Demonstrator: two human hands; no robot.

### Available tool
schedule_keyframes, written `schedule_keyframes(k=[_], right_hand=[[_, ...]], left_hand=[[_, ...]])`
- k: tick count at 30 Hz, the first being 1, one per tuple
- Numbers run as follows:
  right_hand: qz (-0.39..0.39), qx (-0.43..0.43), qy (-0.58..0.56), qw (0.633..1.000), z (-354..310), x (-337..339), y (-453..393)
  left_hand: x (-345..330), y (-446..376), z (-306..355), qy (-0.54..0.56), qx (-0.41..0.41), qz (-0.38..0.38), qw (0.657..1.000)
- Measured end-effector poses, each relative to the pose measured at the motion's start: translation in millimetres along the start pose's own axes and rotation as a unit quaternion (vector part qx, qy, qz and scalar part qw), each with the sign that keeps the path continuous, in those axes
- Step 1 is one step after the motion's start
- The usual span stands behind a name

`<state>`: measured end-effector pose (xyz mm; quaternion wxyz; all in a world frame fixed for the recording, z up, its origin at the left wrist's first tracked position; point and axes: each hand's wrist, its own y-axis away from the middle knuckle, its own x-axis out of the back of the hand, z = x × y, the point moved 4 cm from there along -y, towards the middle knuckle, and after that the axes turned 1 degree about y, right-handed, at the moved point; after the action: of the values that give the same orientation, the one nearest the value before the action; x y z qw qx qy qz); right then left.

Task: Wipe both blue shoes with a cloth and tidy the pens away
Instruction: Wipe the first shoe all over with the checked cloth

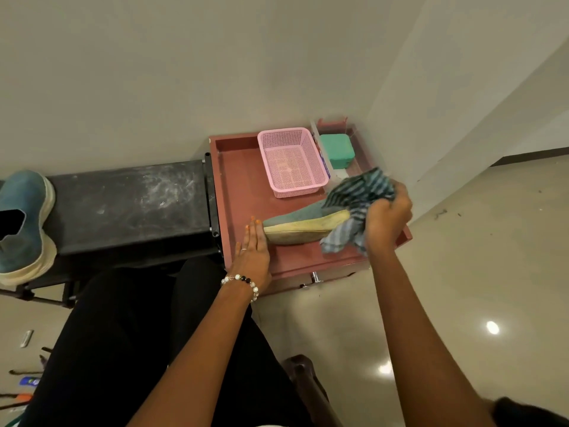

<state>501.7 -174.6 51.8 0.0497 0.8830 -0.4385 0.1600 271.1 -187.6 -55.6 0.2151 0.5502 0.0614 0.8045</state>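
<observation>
Near the tray's (308,266) front edge, left hand (252,251) lies flat, fingers straight, bracing one blue shoe (295,224) tipped on its side. Right hand (386,217) grips the striped cloth (357,208) bunched against the shoe's right end. Second blue shoe (23,226) sits on the black bench's (129,204) left end. Pink basket (291,161) behind, toward the tray's back edge. Risk: hard wipe slides the shoe off the flat palm.

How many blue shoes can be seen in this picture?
2. One blue shoe lies on its side in the red tray; the other shoe rests on the black bench at far left.
</observation>
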Motion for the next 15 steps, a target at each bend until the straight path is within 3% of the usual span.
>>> schedule_keyframes(k=[2,3,5,7,11,15], right_hand=[[0.016,0.118,0.065,0.991,-12,-2,-3],[-0.037,0.172,0.131,0.976,-6,-12,-3],[-0.208,0.239,0.286,0.904,29,-39,5],[-0.321,0.234,0.35,0.848,67,-51,21],[-0.3,0.242,0.341,0.857,82,-44,33],[-0.31,0.267,0.347,0.844,74,-38,28]], left_hand=[[1,-1,2,0.003,-0.007,0.007,1.0],[1,-1,3,0.011,-0.009,0.008,1.0],[1,-1,3,0.026,-0.009,0.01,1.0],[1,-1,2,0.033,-0.011,0.011,0.999],[3,-3,4,0.066,-0.013,0.012,0.998],[9,-8,6,0.071,-0.007,0.064,0.995]])
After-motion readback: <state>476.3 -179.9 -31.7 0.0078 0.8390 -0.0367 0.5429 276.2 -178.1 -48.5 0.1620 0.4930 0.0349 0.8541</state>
